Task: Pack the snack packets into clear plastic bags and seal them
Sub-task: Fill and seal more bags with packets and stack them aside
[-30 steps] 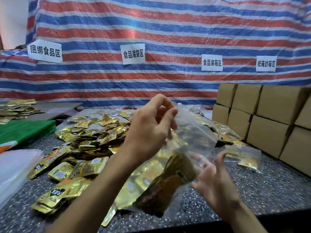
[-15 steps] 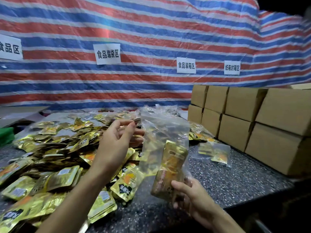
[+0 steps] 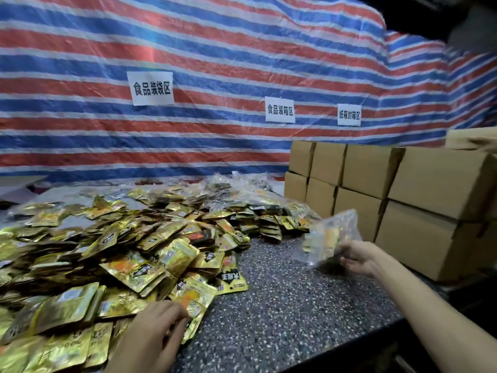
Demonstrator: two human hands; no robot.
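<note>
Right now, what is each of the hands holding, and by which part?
The right hand grips the filled clear bag by its lower right edge. The left hand lies on the snack packets; whether it grips one cannot be told.

The light is moderate and uneven. The red, white and blue striped tarpaulin (image 3: 215, 49) is brightest at its centre, with a faint greenish flare streak above the left white paper sign (image 3: 152, 88). The top right corner falls to near black. The gold foil snack packets (image 3: 134, 265) throw hard glints, with dark shadow between them. The right hand (image 3: 357, 257) and the clear plastic bag (image 3: 332, 235) it holds are smeared by motion blur, and the left hand (image 3: 153, 332) is soft. Wide-angle bending curves the stripes and stretches the brown cardboard boxes (image 3: 430, 184) at the right edge. The speckled grey tabletop (image 3: 282, 305) darkens toward its near edge.
</note>
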